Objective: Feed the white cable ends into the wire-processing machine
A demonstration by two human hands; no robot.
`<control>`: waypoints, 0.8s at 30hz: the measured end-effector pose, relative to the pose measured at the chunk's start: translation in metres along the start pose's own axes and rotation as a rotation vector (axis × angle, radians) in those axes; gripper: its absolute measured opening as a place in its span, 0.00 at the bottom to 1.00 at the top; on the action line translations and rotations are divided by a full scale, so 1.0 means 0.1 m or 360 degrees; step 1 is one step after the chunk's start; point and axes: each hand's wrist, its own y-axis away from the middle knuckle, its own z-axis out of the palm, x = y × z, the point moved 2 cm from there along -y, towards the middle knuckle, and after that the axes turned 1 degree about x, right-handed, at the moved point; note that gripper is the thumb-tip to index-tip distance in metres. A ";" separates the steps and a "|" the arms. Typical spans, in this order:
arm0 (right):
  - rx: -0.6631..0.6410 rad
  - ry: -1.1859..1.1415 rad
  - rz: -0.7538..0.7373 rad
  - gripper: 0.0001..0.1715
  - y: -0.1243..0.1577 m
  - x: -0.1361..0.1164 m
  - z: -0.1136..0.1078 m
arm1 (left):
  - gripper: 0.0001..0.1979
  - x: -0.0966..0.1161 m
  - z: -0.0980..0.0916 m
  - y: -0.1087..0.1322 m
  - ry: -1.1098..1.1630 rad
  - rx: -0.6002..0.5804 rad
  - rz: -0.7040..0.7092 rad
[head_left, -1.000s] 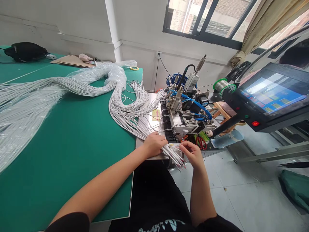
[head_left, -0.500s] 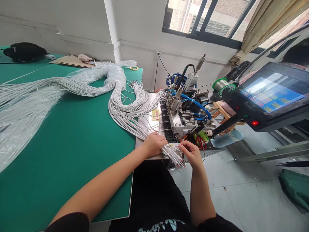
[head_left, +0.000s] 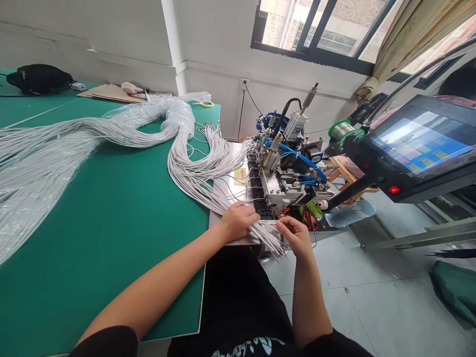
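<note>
Many thin white cables (head_left: pixel 193 183) run in a loose bundle from the green table to its right edge. My left hand (head_left: pixel 240 220) is closed over the bundle near its free ends, which fan out with small reddish tips. Just right of it, my right hand (head_left: pixel 295 235) pinches the end of one cable between thumb and fingertips. Close ahead of both hands stands a bench machine (head_left: pixel 275 173) with metal cylinders and blue air tubes. Several cables lie across into its black front strip (head_left: pixel 256 183).
The green table (head_left: pixel 148 238) fills the left side, with plastic-wrapped cable bundles (head_left: pixel 37 188) on it. To the right, a control screen (head_left: pixel 420 144) hangs on an arm beside a wire spool (head_left: pixel 342 131). Red-handled scissors (head_left: pixel 308 218) lie near the machine's front.
Both hands have stayed nearly in place. The view has shifted very slightly, and the cable end at my right fingertips has moved a little.
</note>
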 end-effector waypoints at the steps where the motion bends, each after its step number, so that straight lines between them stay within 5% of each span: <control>1: 0.0004 0.0008 0.0002 0.18 0.00 -0.01 0.00 | 0.09 0.00 -0.01 0.00 -0.0011 0.0002 0.0016; 9: 0.0043 0.0027 -0.0063 0.18 -0.06 -0.09 -0.05 | 0.10 0.02 -0.04 0.00 -0.0002 0.0010 0.0077; 17: 0.0272 0.0440 -0.0477 0.12 0.01 -0.32 -0.04 | 0.09 0.03 -0.03 0.00 -0.0019 -0.0027 -0.0259; 24: 0.0339 0.0695 -0.0656 0.11 0.08 -0.43 -0.03 | 0.12 0.02 0.00 0.00 -0.0023 -0.0010 -0.0298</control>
